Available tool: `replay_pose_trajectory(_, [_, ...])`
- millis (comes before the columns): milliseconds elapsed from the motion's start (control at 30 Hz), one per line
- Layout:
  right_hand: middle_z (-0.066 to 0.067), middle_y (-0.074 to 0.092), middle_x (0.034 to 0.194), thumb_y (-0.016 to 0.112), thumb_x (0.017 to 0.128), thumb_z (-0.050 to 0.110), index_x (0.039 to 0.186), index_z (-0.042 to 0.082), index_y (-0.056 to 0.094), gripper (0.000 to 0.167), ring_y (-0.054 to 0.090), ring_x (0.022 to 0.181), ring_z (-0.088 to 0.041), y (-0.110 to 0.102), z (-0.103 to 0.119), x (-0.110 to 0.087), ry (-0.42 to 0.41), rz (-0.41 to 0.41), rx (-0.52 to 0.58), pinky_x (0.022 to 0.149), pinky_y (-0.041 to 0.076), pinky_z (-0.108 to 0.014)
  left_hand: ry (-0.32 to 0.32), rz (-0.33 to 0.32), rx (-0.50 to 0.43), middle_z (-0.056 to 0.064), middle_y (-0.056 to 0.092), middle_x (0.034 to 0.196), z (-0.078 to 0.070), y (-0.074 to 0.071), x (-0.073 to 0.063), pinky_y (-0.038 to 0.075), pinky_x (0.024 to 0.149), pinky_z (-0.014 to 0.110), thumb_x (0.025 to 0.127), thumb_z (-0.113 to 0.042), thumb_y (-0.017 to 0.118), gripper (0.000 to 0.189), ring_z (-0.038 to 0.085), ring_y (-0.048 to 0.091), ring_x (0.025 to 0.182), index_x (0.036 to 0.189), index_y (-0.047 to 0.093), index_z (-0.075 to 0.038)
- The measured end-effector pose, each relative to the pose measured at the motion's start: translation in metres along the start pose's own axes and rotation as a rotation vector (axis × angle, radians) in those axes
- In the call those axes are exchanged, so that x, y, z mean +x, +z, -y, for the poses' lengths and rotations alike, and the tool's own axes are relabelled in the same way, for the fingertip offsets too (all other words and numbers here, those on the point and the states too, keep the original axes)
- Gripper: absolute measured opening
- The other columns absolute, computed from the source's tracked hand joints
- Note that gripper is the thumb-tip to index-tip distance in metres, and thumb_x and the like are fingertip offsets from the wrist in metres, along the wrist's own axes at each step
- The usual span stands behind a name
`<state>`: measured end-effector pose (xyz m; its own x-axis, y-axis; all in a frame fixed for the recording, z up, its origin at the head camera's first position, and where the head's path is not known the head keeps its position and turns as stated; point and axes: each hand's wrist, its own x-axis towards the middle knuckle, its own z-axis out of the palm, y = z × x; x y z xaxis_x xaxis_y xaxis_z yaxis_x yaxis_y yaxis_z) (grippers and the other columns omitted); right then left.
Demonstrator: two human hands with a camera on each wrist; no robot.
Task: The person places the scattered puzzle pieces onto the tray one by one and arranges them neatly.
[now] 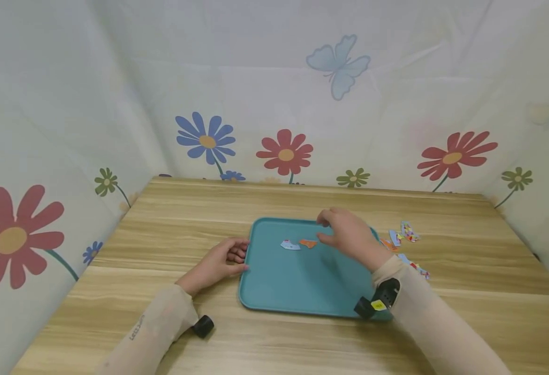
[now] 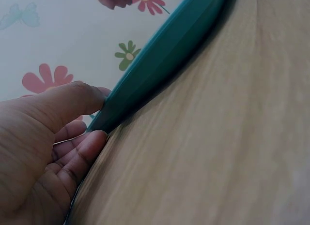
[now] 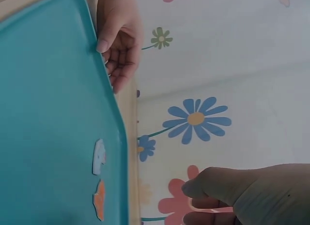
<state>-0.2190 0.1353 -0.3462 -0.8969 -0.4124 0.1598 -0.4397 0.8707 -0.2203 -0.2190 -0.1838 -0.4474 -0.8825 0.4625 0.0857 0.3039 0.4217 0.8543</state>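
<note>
A teal tray [image 1: 302,291] lies on the wooden table. Two small flat paper-like cutouts rest on its far half: a light blue piece [image 1: 290,245] and, just right of it, an orange piece [image 1: 308,243]. At the tray's left edge is my left hand [image 1: 220,260]; its thumb and loosely bent fingers touch the rim, as the left wrist view also shows. My right hand [image 1: 349,234] hovers over the tray's far right part, thumb and fingers apart and bent. Nothing is visible between them in the right wrist view.
Just beyond the tray's right edge, several colourful cutouts [image 1: 408,232] lie on the table [image 1: 481,271], some partly hidden by my right arm. A cloth backdrop [image 1: 274,94] printed with flowers and a butterfly stands behind and beside the table.
</note>
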Motion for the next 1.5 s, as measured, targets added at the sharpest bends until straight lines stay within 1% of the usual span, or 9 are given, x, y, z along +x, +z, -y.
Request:
replay_pose_trajectory(100, [-0.007,0.066,0.099,0.073,0.085,0.022,0.109,0.007,0.065,0.03,0.063,0.092,-0.022,-0.003,-0.002,-0.003,-0.014,-0.008,0.0,0.079,0.054,-0.04,-0.002,0.002,0.001,0.018,0.058,0.111,0.0,-0.001,-0.001,0.052,0.082,0.02,0.085,-0.008,0.073,0.058,0.02,0.058,0.097,0.134,0.046,0.006])
replay_pose_trajectory(267, [-0.008,0.067,0.099,0.074,0.083,0.021,0.108,0.006,0.066,0.03,0.064,0.091,-0.022,-0.01,-0.005,-0.01,-0.032,-0.032,-0.002,0.078,0.055,-0.04,-0.002,0.002,0.002,0.018,0.057,0.111,0.0,-0.002,-0.001,0.052,0.083,0.021,0.085,-0.007,0.073,0.058,0.02,0.057,0.097,0.134,0.046,0.006])
replay_pose_trajectory(533, [-0.007,0.067,0.096,0.075,0.082,0.019,0.105,0.006,0.066,0.029,0.064,0.088,-0.022,-0.016,-0.019,-0.03,-0.042,-0.091,0.007,0.075,0.055,-0.039,0.009,0.002,0.002,0.017,0.057,0.111,0.0,-0.001,0.0,0.052,0.083,0.02,0.084,-0.008,0.073,0.058,0.019,0.057,0.097,0.134,0.047,0.006])
replay_pose_trajectory(800, [-0.006,0.067,0.097,0.075,0.083,0.018,0.104,0.006,0.066,0.026,0.063,0.086,-0.022,-0.02,-0.032,-0.049,-0.043,-0.096,0.036,0.074,0.055,-0.039,0.005,0.0,0.004,0.018,0.057,0.112,0.002,-0.003,0.0,0.052,0.083,0.02,0.085,-0.009,0.073,0.058,0.02,0.057,0.097,0.134,0.046,0.006])
replay_pose_trajectory(1000, [-0.008,0.067,0.097,0.075,0.082,0.016,0.105,0.004,0.066,0.027,0.063,0.085,-0.023,-0.022,-0.041,-0.06,-0.042,-0.113,0.053,0.072,0.054,-0.039,0.0,0.001,-0.001,0.019,0.057,0.112,0.004,0.0,0.0,0.052,0.083,0.021,0.085,-0.009,0.073,0.059,0.021,0.057,0.098,0.135,0.046,0.006])
replay_pose_trajectory(1133, [-0.009,0.066,0.096,0.076,0.081,0.015,0.104,0.003,0.066,0.027,0.063,0.084,-0.023,-0.024,-0.047,-0.069,-0.04,-0.116,0.046,0.071,0.055,-0.038,-0.001,0.004,-0.01,0.019,0.057,0.112,0.003,0.002,-0.001,0.052,0.084,0.021,0.085,-0.009,0.073,0.06,0.019,0.057,0.098,0.135,0.046,0.006])
replay_pose_trajectory(1300, [-0.008,0.065,0.095,0.076,0.081,0.015,0.103,0.003,0.066,0.027,0.062,0.083,-0.023,-0.024,-0.056,-0.081,-0.036,-0.116,0.028,0.07,0.054,-0.037,-0.019,0.002,-0.003,0.016,0.057,0.113,0.002,0.002,-0.001,0.052,0.084,0.019,0.085,-0.011,0.073,0.06,0.016,0.057,0.097,0.136,0.046,0.004])
replay_pose_trajectory(1500, [-0.007,0.066,0.095,0.078,0.079,0.014,0.101,0.006,0.066,0.026,0.062,0.081,-0.022,-0.022,-0.066,-0.09,-0.056,-0.127,0.013,0.069,0.054,-0.035,-0.023,0.002,0.006,0.016,0.058,0.113,0.002,0.001,0.0,0.052,0.084,0.02,0.085,-0.011,0.073,0.059,0.016,0.058,0.097,0.136,0.046,0.004])
